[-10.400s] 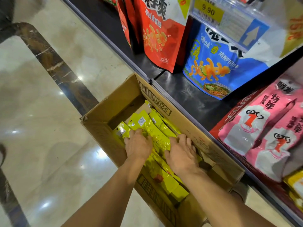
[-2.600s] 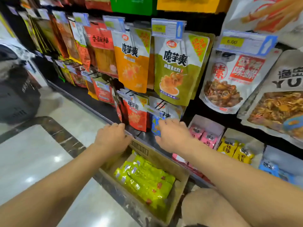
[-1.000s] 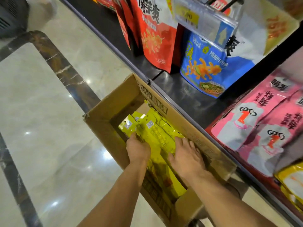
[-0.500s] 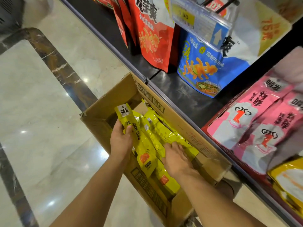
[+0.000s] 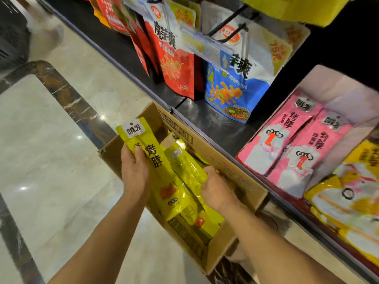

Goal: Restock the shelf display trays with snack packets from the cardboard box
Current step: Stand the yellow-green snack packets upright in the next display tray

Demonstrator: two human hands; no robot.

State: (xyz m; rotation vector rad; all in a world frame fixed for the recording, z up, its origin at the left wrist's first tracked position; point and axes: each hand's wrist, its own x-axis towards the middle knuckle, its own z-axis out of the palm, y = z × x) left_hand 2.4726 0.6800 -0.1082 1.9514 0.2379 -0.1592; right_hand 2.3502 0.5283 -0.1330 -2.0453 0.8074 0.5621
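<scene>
An open cardboard box (image 5: 223, 162) sits on the floor against the shelf edge, holding several yellow-green snack packets (image 5: 184, 167). My left hand (image 5: 134, 171) grips a stack of these yellow packets (image 5: 151, 158) by its left side, lifted above the box rim. My right hand (image 5: 215, 189) holds the right side of the same bundle lower down, fingers tucked under the packets. On the shelf to the right stands a display tray (image 5: 240, 158) with pink packets (image 5: 287, 144), and a tray of yellow packets (image 5: 348, 201) beside it.
Red pouches (image 5: 174, 64) and a blue pouch (image 5: 231, 87) hang on hooks above the dark shelf (image 5: 217, 124), with a price tag (image 5: 207, 46) in front. Polished marble floor (image 5: 51, 160) spreads to the left.
Both hands have lifted the bundle of yellow packets higher out of the box. The camera has tilted up slightly toward the shelf.
</scene>
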